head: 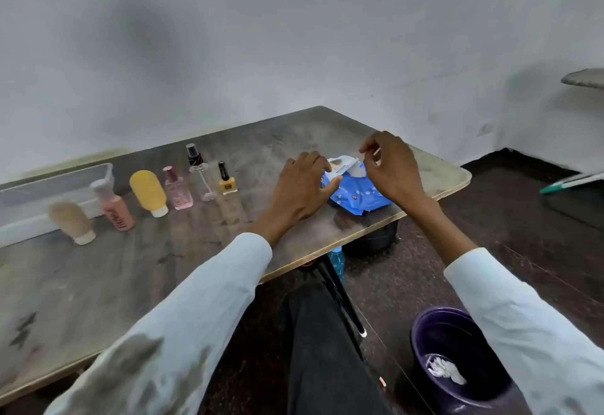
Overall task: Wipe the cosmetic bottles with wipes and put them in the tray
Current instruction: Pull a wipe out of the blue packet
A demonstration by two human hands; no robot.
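Observation:
A blue pack of wipes (358,194) lies near the table's right end, its flap lifted. My left hand (302,185) rests on the pack's left side with spread fingers. My right hand (390,166) pinches a white wipe (359,169) coming out of the opening. To the left stands a row of cosmetic bottles: a beige tube (70,220), a pink bottle (114,207), a yellow tube (148,192), a pink perfume bottle (178,190), a clear spray bottle (201,174) and a yellow nail polish (226,181). A clear plastic tray (81,179) sits behind them at far left.
The wooden table (98,284) ends just right of the pack. A purple bin (457,359) with a crumpled wipe stands on the floor at lower right. A blue bottle (336,261) and a dark bag (372,241) sit under the table.

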